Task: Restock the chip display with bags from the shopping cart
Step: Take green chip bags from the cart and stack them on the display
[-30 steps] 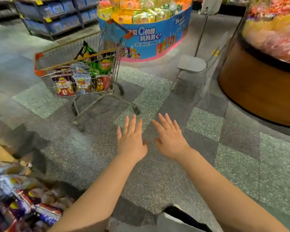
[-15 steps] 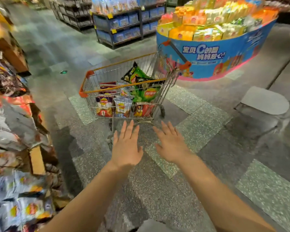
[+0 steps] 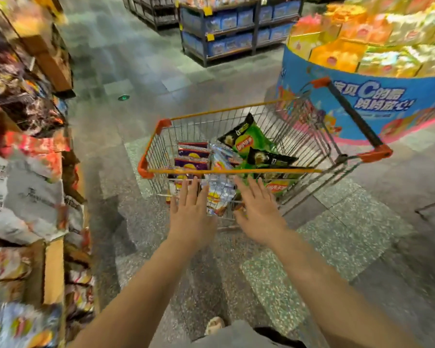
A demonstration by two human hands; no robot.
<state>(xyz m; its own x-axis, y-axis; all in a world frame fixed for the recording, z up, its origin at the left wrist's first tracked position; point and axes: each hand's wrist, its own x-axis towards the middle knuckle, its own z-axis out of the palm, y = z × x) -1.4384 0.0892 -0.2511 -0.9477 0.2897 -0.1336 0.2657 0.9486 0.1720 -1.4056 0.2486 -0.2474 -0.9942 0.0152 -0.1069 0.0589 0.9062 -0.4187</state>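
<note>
Glossy foil chip bags [image 3: 249, 141], green, purple and silver, lie heaped in the orange-rimmed wire shopping cart [image 3: 231, 171]. Fingers of the left hand [image 3: 190, 212] and right hand [image 3: 259, 213] are spread, empty, just short of it. Light, slippery, crushable contents are expected; top seams are best pinched.

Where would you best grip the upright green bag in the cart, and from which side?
Probably its top edge. The green bag stands tilted, its dark upper corner clear above the other bags, and the cart is open overhead. Come from above, over the near rim, and pinch that seam.
</note>
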